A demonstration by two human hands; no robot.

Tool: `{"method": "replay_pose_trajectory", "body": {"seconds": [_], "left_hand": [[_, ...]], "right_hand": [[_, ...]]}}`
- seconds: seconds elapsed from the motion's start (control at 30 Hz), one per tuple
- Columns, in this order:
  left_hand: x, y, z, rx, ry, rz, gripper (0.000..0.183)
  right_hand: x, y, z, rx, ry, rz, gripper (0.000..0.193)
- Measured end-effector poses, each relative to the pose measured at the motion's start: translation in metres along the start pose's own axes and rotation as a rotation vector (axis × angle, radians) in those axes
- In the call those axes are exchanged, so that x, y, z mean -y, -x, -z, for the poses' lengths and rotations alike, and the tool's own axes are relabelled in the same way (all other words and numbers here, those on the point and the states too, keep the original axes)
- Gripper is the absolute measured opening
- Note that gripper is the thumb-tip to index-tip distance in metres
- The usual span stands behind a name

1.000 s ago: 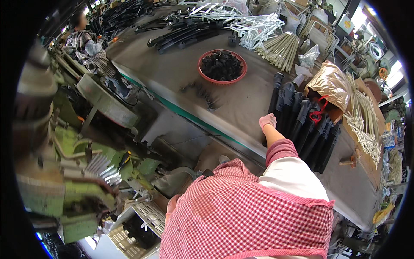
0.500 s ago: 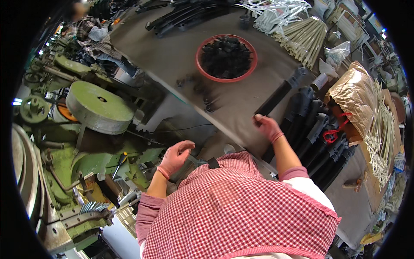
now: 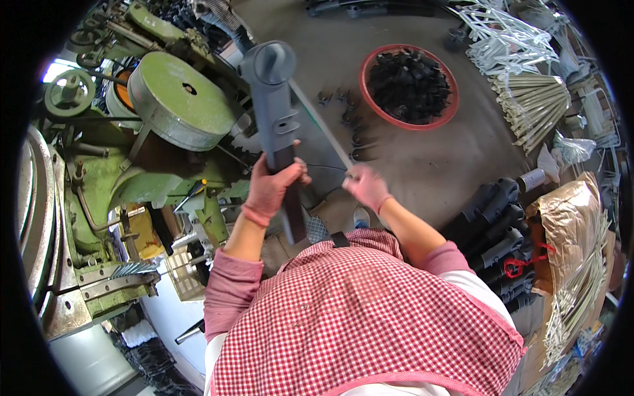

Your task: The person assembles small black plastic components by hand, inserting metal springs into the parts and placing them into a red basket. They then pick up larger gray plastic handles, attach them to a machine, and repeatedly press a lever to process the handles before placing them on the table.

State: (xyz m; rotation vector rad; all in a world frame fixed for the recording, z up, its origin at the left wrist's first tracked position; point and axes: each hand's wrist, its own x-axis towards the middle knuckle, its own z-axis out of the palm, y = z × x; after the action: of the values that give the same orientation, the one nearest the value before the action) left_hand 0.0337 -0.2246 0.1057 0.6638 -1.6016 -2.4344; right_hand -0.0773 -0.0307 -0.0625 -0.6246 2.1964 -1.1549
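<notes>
My left hand (image 3: 269, 188), in a pinkish glove, is closed round a long dark grey plastic arm-like part (image 3: 272, 105). The part has a rounded head with a knob-like end at the top and a small bracket on its side, and its lower end reaches down toward my apron. My right hand (image 3: 368, 188), also gloved, is beside the table edge, right of the part and apart from it. Motion smears its fingers, so I cannot make out whether they hold anything. Several small black pieces (image 3: 354, 124) lie on the table (image 3: 422, 158) just beyond it.
A red basin (image 3: 363, 86) full of black pieces stands on the table. Similar long black parts (image 3: 485, 204) lie at right, by brown wrapping paper (image 3: 571, 211) and pale rods (image 3: 531, 105). A green machine with a large wheel (image 3: 181, 96) stands at left.
The long part has come off the table at right, where my right hand held it, and is now in my left hand. My right hand has let go of it. The view has turned left.
</notes>
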Motion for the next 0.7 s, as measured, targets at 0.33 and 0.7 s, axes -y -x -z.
{"method": "replay_pose_trajectory", "body": {"seconds": [0.33,0.7], "left_hand": [[-0.016,0.077,0.091,-0.198,-0.152,0.021,0.047],[-0.027,0.161,0.121,-0.441,-0.920,-0.304,0.089]], "right_hand": [[-0.003,-0.074,-0.022,-0.145,0.646,-0.314,0.048],[0.152,0.036,-0.066,0.560,-0.623,0.176,0.042]]}}
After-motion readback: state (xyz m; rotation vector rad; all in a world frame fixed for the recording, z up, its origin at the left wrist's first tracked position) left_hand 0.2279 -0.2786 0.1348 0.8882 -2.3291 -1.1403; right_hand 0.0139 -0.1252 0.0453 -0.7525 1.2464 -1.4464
